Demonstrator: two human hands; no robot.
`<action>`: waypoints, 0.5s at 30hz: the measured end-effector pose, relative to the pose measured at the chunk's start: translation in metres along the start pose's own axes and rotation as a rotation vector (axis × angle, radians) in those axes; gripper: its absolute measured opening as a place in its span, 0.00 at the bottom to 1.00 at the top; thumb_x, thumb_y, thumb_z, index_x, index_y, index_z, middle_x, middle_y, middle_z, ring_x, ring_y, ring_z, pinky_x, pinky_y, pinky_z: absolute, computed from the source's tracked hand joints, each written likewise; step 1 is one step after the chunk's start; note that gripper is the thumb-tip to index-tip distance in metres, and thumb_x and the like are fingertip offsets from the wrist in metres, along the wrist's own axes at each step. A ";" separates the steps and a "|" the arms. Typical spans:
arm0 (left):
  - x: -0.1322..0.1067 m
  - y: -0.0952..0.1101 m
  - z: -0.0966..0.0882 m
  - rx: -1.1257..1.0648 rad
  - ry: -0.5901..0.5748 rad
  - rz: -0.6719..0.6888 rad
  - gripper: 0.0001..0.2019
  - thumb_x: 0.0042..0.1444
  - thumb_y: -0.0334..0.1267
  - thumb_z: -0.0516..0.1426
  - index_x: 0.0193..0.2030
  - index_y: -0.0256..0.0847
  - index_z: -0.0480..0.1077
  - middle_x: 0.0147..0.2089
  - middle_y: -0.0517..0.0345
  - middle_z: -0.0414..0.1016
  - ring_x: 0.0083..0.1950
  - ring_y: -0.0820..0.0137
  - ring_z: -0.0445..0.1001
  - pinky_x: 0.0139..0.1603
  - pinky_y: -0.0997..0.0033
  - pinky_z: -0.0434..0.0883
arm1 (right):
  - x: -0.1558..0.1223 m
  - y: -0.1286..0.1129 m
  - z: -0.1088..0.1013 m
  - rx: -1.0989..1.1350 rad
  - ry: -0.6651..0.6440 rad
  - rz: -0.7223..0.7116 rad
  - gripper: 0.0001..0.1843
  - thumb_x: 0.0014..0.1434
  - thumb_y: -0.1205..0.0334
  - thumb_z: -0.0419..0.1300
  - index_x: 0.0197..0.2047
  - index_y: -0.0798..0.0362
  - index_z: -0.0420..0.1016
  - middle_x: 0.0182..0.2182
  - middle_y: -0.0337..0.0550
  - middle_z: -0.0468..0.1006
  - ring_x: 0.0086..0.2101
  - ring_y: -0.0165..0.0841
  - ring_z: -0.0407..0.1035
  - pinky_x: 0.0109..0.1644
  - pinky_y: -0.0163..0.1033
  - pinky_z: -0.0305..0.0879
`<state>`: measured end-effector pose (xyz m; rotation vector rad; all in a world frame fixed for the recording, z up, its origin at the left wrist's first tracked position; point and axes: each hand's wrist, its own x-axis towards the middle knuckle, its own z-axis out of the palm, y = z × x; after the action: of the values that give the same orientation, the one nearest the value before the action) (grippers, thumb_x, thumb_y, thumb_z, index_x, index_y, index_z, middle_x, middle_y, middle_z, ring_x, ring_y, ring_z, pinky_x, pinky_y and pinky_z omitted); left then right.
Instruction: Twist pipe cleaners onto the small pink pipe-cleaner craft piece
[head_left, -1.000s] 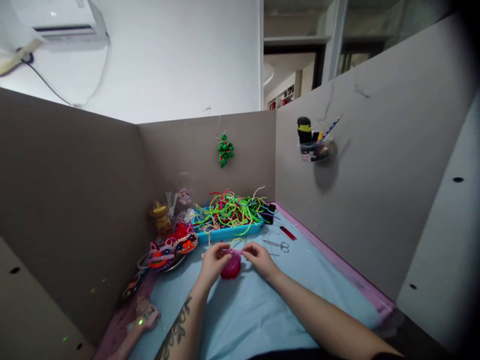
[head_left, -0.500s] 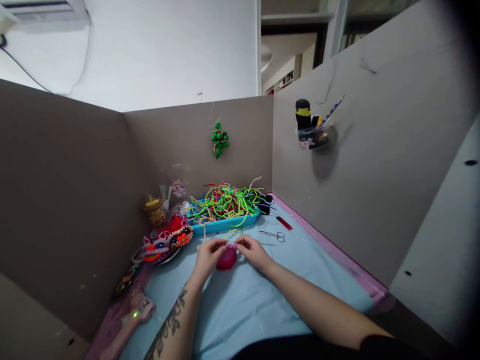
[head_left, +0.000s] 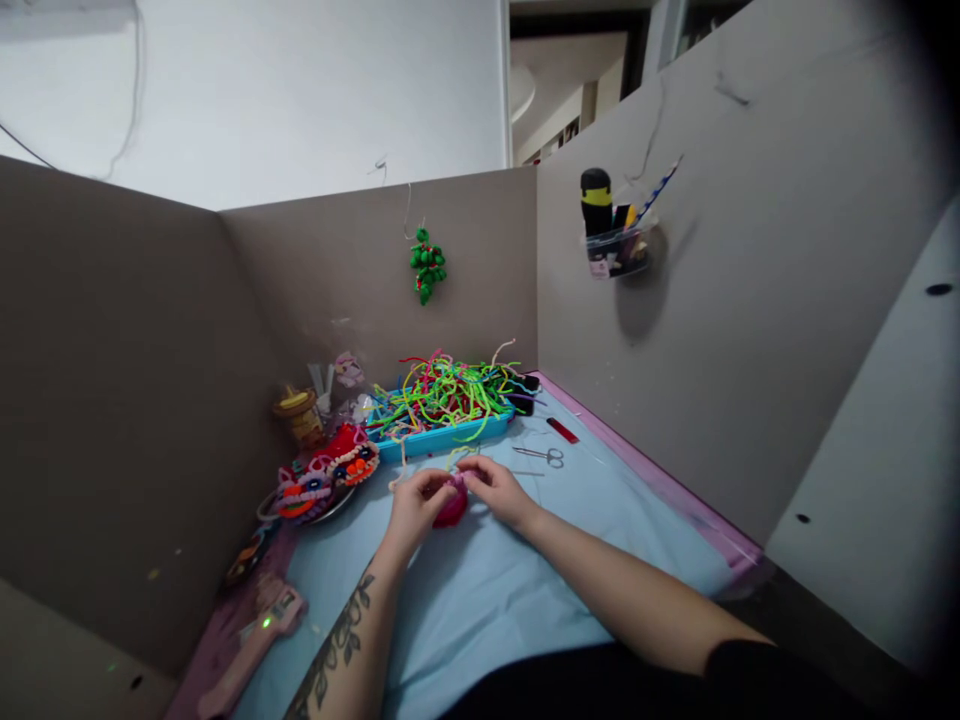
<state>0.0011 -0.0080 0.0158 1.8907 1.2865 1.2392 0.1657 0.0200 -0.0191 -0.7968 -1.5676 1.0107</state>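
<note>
At the middle of the blue cloth, both hands pinch a small fuzzy pink piece, apparently pipe cleaner (head_left: 460, 483). My left hand (head_left: 418, 508) grips its left side between thumb and fingers. The fingers of my right hand (head_left: 501, 490) close on the other side, very near the left fingertips. Just under the fingertips is a rounded magenta-red object (head_left: 450, 513), partly covered by the hands; whether it joins the pink piece I cannot tell. A pale yellow-green strand (head_left: 461, 453) shows behind the right fingers.
A blue tray (head_left: 442, 440) heaped with colourful pipe cleaners stands behind the hands. Scissors (head_left: 553, 458) and a flat red item (head_left: 562, 431) lie to the right. At left are colourful fuzzy figures (head_left: 304, 495) and a pink tool with a green light (head_left: 259, 635). Grey panels (head_left: 675, 370) enclose the table.
The fingertips have drawn closer together, and the pink piece, which spanned between them as a short strip, is now more covered. The whole view has shifted slightly.
</note>
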 end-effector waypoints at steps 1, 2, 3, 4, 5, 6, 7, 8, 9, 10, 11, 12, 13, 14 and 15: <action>0.000 0.000 0.001 0.011 -0.004 0.015 0.07 0.48 0.37 0.58 0.33 0.38 0.75 0.32 0.55 0.78 0.33 0.68 0.74 0.36 0.71 0.69 | 0.000 -0.001 0.001 -0.003 -0.006 0.008 0.11 0.54 0.56 0.58 0.38 0.53 0.73 0.35 0.43 0.76 0.36 0.33 0.69 0.41 0.38 0.64; 0.000 0.000 0.001 0.022 -0.006 0.026 0.07 0.49 0.37 0.58 0.33 0.38 0.75 0.32 0.54 0.78 0.33 0.68 0.74 0.36 0.71 0.69 | -0.001 -0.001 0.002 -0.006 -0.014 0.016 0.11 0.54 0.56 0.58 0.36 0.54 0.73 0.32 0.41 0.76 0.34 0.32 0.69 0.39 0.38 0.64; -0.001 0.000 0.002 0.032 -0.002 0.035 0.07 0.49 0.37 0.58 0.33 0.39 0.76 0.32 0.54 0.78 0.33 0.67 0.74 0.36 0.70 0.69 | -0.001 -0.001 0.003 -0.006 -0.023 0.022 0.11 0.54 0.55 0.59 0.34 0.54 0.73 0.29 0.41 0.75 0.32 0.32 0.68 0.37 0.37 0.64; -0.001 0.000 0.002 0.041 0.006 0.040 0.07 0.49 0.37 0.59 0.33 0.39 0.76 0.32 0.54 0.79 0.33 0.67 0.74 0.37 0.70 0.69 | -0.001 -0.001 0.003 -0.003 -0.033 0.027 0.12 0.54 0.54 0.59 0.33 0.55 0.74 0.28 0.40 0.75 0.30 0.31 0.67 0.35 0.36 0.64; -0.001 -0.001 0.002 0.049 0.017 0.043 0.07 0.48 0.37 0.59 0.33 0.40 0.76 0.32 0.54 0.79 0.34 0.66 0.74 0.37 0.69 0.69 | -0.002 -0.001 0.004 0.001 -0.037 0.029 0.12 0.54 0.54 0.59 0.33 0.55 0.74 0.27 0.40 0.74 0.29 0.31 0.67 0.34 0.36 0.63; -0.001 -0.001 0.003 0.055 0.029 0.042 0.06 0.48 0.37 0.59 0.33 0.41 0.77 0.33 0.54 0.79 0.34 0.66 0.74 0.38 0.69 0.69 | -0.002 -0.001 0.004 0.003 -0.036 0.028 0.12 0.53 0.53 0.59 0.33 0.55 0.74 0.27 0.39 0.74 0.29 0.30 0.66 0.33 0.35 0.63; -0.002 -0.002 0.003 0.057 0.036 0.036 0.06 0.47 0.37 0.60 0.33 0.41 0.77 0.33 0.54 0.79 0.35 0.65 0.75 0.39 0.68 0.69 | -0.002 -0.001 0.004 0.004 -0.034 0.027 0.12 0.53 0.53 0.59 0.33 0.55 0.74 0.26 0.39 0.74 0.28 0.30 0.66 0.33 0.35 0.62; -0.002 -0.002 0.004 0.051 0.043 0.023 0.06 0.47 0.37 0.60 0.32 0.41 0.77 0.33 0.54 0.79 0.35 0.65 0.75 0.39 0.68 0.69 | -0.002 -0.002 0.005 0.005 -0.033 0.027 0.12 0.53 0.53 0.59 0.33 0.55 0.74 0.26 0.39 0.74 0.28 0.30 0.66 0.32 0.35 0.62; -0.002 -0.003 0.004 0.033 0.047 0.004 0.06 0.46 0.37 0.60 0.32 0.41 0.77 0.33 0.54 0.79 0.35 0.65 0.75 0.39 0.68 0.69 | -0.002 -0.002 0.005 0.009 -0.030 0.027 0.12 0.53 0.53 0.59 0.33 0.54 0.73 0.26 0.39 0.74 0.28 0.30 0.66 0.32 0.34 0.62; -0.002 -0.004 0.005 0.004 0.046 -0.022 0.07 0.46 0.37 0.60 0.32 0.41 0.77 0.32 0.54 0.79 0.34 0.65 0.75 0.39 0.68 0.69 | -0.002 -0.002 0.005 0.013 -0.026 0.027 0.12 0.53 0.54 0.59 0.33 0.54 0.73 0.25 0.39 0.73 0.27 0.30 0.65 0.32 0.34 0.62; -0.002 -0.004 0.007 -0.038 0.046 -0.053 0.07 0.46 0.38 0.60 0.33 0.40 0.77 0.32 0.54 0.79 0.34 0.65 0.75 0.38 0.68 0.69 | -0.002 -0.003 0.005 0.016 -0.023 0.026 0.11 0.53 0.54 0.60 0.32 0.54 0.73 0.25 0.39 0.73 0.27 0.30 0.65 0.31 0.34 0.61; -0.002 -0.005 0.008 -0.086 0.048 -0.086 0.08 0.46 0.39 0.60 0.33 0.40 0.77 0.31 0.54 0.79 0.33 0.66 0.75 0.37 0.68 0.70 | -0.002 -0.004 0.005 0.014 -0.020 0.024 0.11 0.53 0.55 0.60 0.32 0.54 0.73 0.25 0.39 0.73 0.27 0.30 0.65 0.31 0.34 0.61; -0.002 -0.005 0.009 -0.134 0.053 -0.120 0.08 0.46 0.39 0.61 0.32 0.39 0.77 0.31 0.54 0.79 0.32 0.66 0.74 0.36 0.68 0.70 | -0.003 -0.005 0.005 0.006 -0.019 0.018 0.10 0.53 0.56 0.60 0.32 0.54 0.73 0.25 0.39 0.73 0.27 0.30 0.65 0.31 0.34 0.61; -0.002 -0.005 0.011 -0.177 0.061 -0.151 0.09 0.45 0.40 0.61 0.32 0.38 0.77 0.30 0.54 0.79 0.32 0.66 0.74 0.35 0.69 0.70 | -0.003 -0.007 0.005 -0.009 -0.019 0.003 0.09 0.53 0.57 0.59 0.33 0.54 0.74 0.26 0.39 0.73 0.28 0.30 0.66 0.32 0.34 0.62; -0.001 -0.006 0.012 -0.213 0.070 -0.180 0.09 0.44 0.40 0.62 0.32 0.37 0.77 0.30 0.54 0.79 0.31 0.67 0.74 0.35 0.69 0.70 | -0.004 -0.010 0.004 -0.032 -0.019 -0.019 0.08 0.53 0.58 0.59 0.33 0.54 0.74 0.26 0.39 0.74 0.28 0.30 0.66 0.33 0.35 0.62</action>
<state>0.0094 -0.0063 0.0054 1.5603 1.2744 1.3011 0.1627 0.0115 -0.0124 -0.7946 -1.6081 0.9837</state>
